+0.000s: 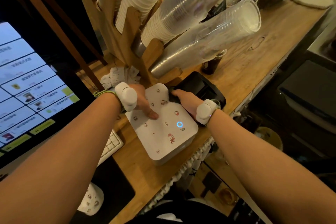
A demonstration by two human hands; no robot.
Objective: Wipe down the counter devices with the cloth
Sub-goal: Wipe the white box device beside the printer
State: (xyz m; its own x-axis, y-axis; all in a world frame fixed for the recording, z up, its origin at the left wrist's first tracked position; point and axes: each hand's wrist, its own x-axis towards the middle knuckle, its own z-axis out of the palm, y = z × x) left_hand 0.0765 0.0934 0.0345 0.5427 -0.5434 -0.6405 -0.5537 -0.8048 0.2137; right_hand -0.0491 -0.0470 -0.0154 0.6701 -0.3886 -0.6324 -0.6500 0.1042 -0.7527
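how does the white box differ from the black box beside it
The white box is dotted with small cartoon stickers; the black box is plain. The white box shows a lit blue ring; no light shows on the black box. The left hand rests on the white box, while the right hand holds a dark cloth at the black box's edge. Both sit on the wooden counter.

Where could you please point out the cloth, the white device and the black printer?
cloth (172,98), head view, its dark bunched middle.
white device (158,140), head view, bare top among the stickers.
black printer (200,83), head view, its top face.
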